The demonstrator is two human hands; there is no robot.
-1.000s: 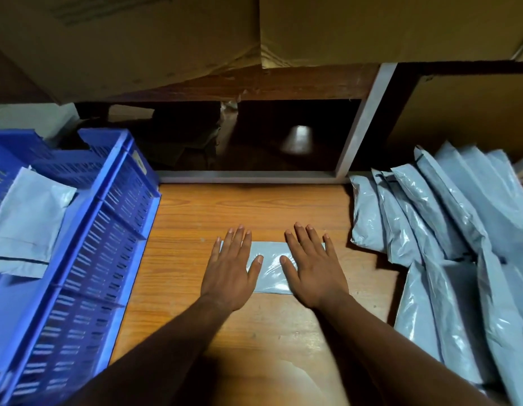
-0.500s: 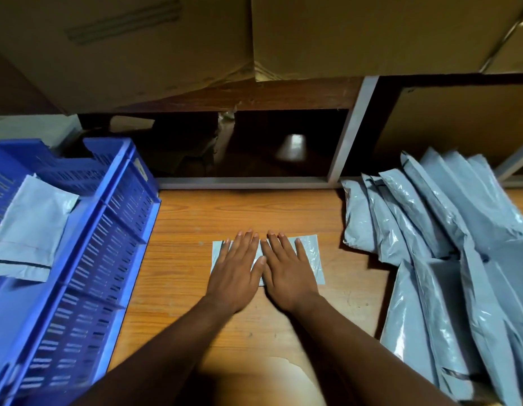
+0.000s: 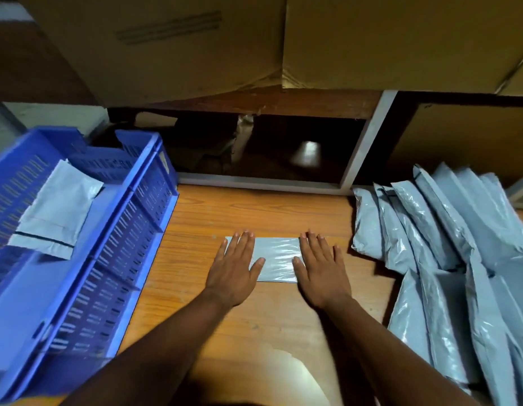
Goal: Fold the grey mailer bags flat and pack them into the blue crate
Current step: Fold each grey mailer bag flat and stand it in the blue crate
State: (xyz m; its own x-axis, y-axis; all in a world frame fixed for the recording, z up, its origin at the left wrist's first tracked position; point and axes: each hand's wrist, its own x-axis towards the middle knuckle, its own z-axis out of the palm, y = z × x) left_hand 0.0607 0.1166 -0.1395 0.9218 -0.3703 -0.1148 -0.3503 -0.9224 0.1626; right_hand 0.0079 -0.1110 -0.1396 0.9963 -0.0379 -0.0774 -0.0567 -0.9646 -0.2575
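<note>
A folded grey mailer bag (image 3: 277, 259) lies flat on the wooden table in the middle. My left hand (image 3: 233, 265) presses its left end with straight fingers. My right hand (image 3: 321, 268) lies flat on its right end, fingers straight too. The blue crate (image 3: 113, 230) stands at the left, with a folded grey mailer (image 3: 56, 212) lying inside it. A heap of unfolded grey mailer bags (image 3: 447, 244) covers the right side of the table.
The wooden table (image 3: 254, 332) carries everything. Large cardboard boxes (image 3: 283, 39) hang over the far side. A dark shelf opening with a white frame (image 3: 365, 145) lies behind the table.
My hands were side by side at the middle of the folded bag half a second ago. They have slid apart to its two ends.
</note>
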